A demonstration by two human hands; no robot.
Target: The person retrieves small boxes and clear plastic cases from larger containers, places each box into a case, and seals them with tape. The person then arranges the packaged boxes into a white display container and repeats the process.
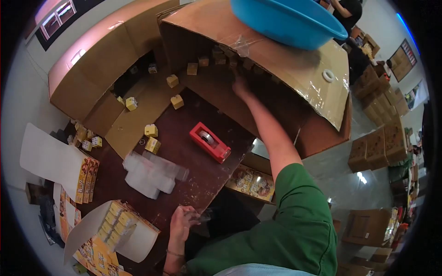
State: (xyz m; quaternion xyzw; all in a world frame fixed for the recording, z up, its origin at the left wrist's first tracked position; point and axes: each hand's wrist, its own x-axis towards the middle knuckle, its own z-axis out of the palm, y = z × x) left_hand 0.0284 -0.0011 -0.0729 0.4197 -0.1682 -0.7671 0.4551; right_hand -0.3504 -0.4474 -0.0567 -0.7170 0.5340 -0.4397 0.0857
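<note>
My left hand (pixel 178 226) is by the table's front edge, its fingers closed on a clear plastic bag (pixel 202 216). My right hand (pixel 240 86) reaches into a big cardboard box (pixel 317 138) lying on its side. Its fingers are in shadow at several small yellow boxes (pixel 220 60); whether they grip one is hard to see. A pile of clear plastic bags (pixel 149 177) lies on the dark table (pixel 184 193). Beside it sits a red tape dispenser (pixel 209 142). An open display carton (pixel 138 246) near my left hand contains rows of small yellow boxes (pixel 116 221).
A blue basin (pixel 290 23) and a white tape roll (pixel 328 75) rest on the big box. Loose small boxes (pixel 177 101) lie on the table and cardboard. Flat printed cartons (pixel 85 181) are at left. Stacked cartons (pixel 375 149) and another person (pixel 348 14) are at right.
</note>
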